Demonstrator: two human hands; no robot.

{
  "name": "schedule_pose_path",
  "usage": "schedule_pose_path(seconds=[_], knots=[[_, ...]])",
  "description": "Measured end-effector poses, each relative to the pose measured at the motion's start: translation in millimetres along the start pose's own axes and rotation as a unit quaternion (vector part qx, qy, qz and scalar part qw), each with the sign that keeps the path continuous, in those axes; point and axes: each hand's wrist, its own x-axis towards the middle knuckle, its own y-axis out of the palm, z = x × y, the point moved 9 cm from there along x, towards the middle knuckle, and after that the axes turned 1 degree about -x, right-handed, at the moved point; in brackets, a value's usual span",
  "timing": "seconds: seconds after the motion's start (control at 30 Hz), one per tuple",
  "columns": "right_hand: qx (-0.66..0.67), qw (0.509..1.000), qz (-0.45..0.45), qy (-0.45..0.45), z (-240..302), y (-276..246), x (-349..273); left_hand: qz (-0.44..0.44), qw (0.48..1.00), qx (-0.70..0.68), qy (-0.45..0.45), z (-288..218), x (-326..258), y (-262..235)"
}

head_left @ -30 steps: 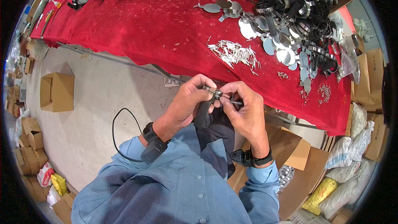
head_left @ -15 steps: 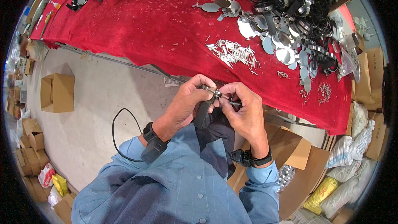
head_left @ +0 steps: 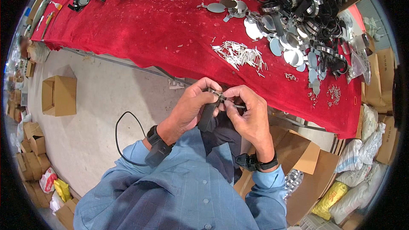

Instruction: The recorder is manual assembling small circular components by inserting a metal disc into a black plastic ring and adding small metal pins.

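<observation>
Black strap [head_left: 206, 118]: mid-view for me, hanging between both hands, its metal clasp [head_left: 220, 97] uppermost; fingertips hide most of that clasp.
Left hand [head_left: 191, 107]: pinching strap and clasp, thumb against forefinger.
Right hand [head_left: 251, 114]: thumb and forefinger pinching the clasp's three o'clock edge; I can't identify the grey piece [head_left: 240, 106] below them.
White pins [head_left: 242, 54]: one o'clock, piled on red cloth [head_left: 162, 25].
Black bands [head_left: 313, 15]: half past one, heaped, cut off above.
Clear bag [head_left: 357, 68]: between two and three; contents unreadable.
Carton [head_left: 318, 174]: four o'clock, arm-covered; silver wrap [head_left: 294, 182] inside or beside, I can't tell.
Open box [head_left: 59, 96]: nine o'clock, interior shadowed.
</observation>
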Motion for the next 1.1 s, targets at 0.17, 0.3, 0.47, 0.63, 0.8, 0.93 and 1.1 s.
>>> schedule_pose_path(seconds=[0.17, 0.3, 0.47, 0.63, 0.8, 0.93, 1.1], knots=[[0.005, 1.000, -0.003, -0.001, -6, 2, 0, 0.002, 1.000, -0.009, -0.001, 4, 2, -3], [0.017, 1.000, -0.007, -0.006, -12, 5, 0, -0.009, 1.000, -0.010, -0.005, 6, 4, -7], [0.027, 1.000, -0.012, -0.002, -20, 7, 0, -0.016, 1.000, -0.011, -0.011, 11, 7, -12], [0.028, 1.000, -0.004, -0.005, -18, 5, 1, -0.019, 1.000, -0.006, -0.015, 12, 9, -13], [0.022, 1.000, -0.004, -0.005, -18, 5, 1, -0.018, 1.000, -0.004, -0.017, 13, 10, -14], [0.015, 1.000, -0.003, -0.010, -15, 5, 2, -0.014, 1.000, -0.002, -0.012, 10, 9, -11], [0.014, 1.000, -0.003, -0.011, -11, 7, 2, -0.016, 1.000, 0.004, -0.006, 6, 6, -10]])
